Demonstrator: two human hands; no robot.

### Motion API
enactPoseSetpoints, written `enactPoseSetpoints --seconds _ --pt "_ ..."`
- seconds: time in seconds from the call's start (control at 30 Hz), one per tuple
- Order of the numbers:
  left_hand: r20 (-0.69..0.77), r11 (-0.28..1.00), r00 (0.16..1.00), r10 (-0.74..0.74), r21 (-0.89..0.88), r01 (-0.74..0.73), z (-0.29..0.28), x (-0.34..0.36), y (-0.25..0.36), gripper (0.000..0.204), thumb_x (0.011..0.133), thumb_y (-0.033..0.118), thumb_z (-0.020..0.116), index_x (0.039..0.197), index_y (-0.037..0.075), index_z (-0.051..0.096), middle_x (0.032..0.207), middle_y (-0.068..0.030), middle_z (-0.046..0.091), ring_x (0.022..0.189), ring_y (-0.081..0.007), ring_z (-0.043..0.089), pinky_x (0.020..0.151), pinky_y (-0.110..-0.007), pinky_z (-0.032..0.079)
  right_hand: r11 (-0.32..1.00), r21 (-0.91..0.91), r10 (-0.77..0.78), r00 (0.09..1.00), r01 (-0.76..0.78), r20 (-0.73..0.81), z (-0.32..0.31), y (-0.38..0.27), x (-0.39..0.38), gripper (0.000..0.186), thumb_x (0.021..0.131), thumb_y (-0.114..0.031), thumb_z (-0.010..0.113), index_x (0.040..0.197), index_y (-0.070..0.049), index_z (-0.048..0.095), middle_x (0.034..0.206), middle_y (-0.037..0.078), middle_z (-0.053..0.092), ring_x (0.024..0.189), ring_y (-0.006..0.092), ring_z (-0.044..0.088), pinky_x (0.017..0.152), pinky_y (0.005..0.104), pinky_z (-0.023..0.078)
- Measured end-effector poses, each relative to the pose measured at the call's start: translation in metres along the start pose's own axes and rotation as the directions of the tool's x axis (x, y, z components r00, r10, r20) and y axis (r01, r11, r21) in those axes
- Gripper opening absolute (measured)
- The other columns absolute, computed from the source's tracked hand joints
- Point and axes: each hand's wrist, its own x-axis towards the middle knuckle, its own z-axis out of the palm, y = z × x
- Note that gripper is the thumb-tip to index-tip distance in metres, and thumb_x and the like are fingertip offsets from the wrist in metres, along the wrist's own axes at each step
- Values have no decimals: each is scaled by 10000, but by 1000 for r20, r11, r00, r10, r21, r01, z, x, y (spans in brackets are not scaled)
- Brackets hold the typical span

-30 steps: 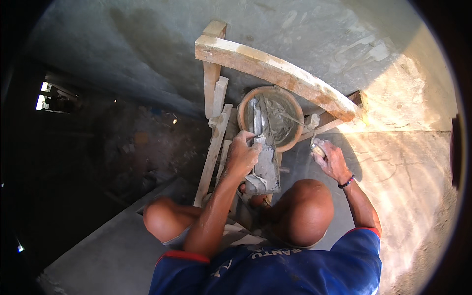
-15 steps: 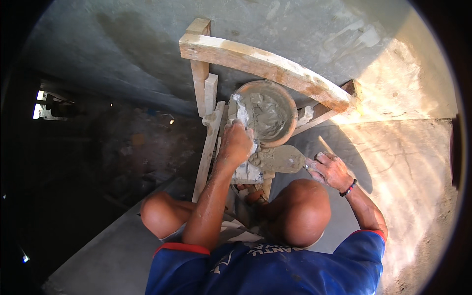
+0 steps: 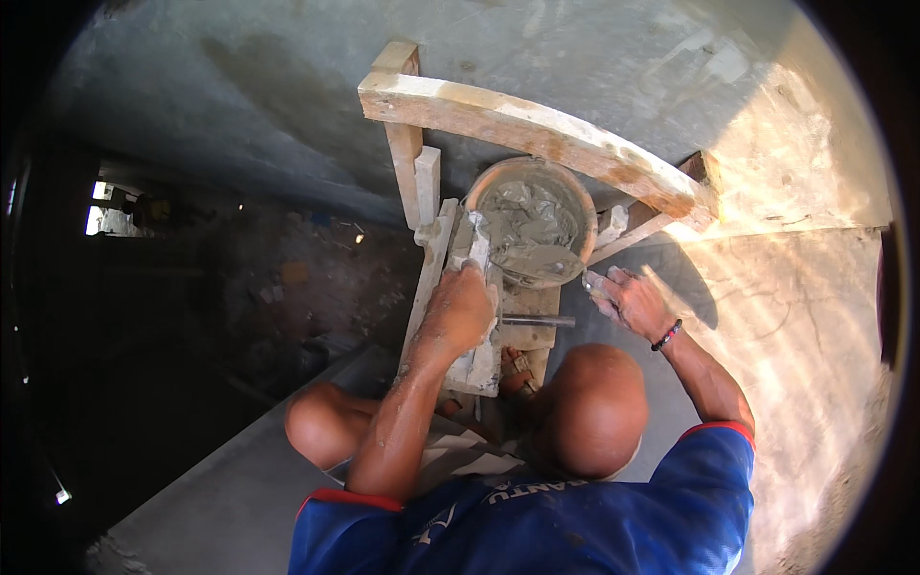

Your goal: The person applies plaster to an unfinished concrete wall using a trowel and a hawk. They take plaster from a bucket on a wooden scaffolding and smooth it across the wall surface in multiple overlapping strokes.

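Observation:
My left hand is closed around a pale, mortar-smeared wooden float, which lies lengthwise against the left side of a round bucket. Grey wet mortar sits inside the bucket's orange-brown rim. On the right, my right hand grips a trowel by its handle, the fingers hiding most of it. The trowel's blade, coated with mortar, rests in the near right part of the bucket, on the mortar.
A curved wooden beam on timber posts arches beyond the bucket, against a grey plastered wall. A metal bar juts out below the bucket. My bent knees are close by. At left is a dark drop past the slab edge.
The trowel blade has moved from beside the float up into the bucket, and my right hand has shifted slightly upward with it. My left hand still grips the float, now slightly lower in view.

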Motion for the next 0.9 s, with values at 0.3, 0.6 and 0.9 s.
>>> enactPoseSetpoints --seconds 0.3,0.6,0.9 --pt "62 996 998 22 90 -27 -18 -19 8 281 874 143 626 1077 -46 579 1088 -283 610 1075 -439 575 900 -480 454 995 95 12 999 -8 -41 28 15 13 432 858 -221 643 1274 -150 550 883 144 600 767 339 627 662 451 508" --pt "152 953 984 96 272 -135 -41 -16 6 247 871 147 583 1001 -63 596 997 -294 631 984 -455 607 847 -494 478 862 330 388 920 -384 56 26 8 14 410 846 -191 650 1235 -83 577 881 227 651 808 408 639 699 480 507" --pt "222 926 955 198 276 -257 -31 14 18 259 863 129 573 1035 -64 592 976 -305 633 971 -448 622 821 -489 491 875 483 136 943 30 -305 59 -40 5 440 840 -167 679 1246 -50 552 824 157 586 747 349 607 640 424 495"
